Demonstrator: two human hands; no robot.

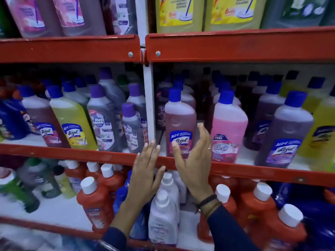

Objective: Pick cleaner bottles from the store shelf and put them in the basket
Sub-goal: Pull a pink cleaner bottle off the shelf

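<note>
A pink-red cleaner bottle (179,122) with a blue cap stands at the front of the middle shelf, just right of the white upright post. My right hand (194,160) is open, its fingers and thumb spread on either side of the bottle's lower label, not closed on it. My left hand (146,171) is open too, fingers flat against the red shelf edge (72,153) beside the post. A brighter pink bottle (228,131) stands right next to the first one. No basket is in view.
The middle shelf holds several yellow (74,124), grey (105,120) and purple (286,136) bottles with blue caps. Below stand orange bottles (96,203) with white caps and white bottles (163,216). Large jugs (179,13) fill the top shelf. The white post (149,105) divides two bays.
</note>
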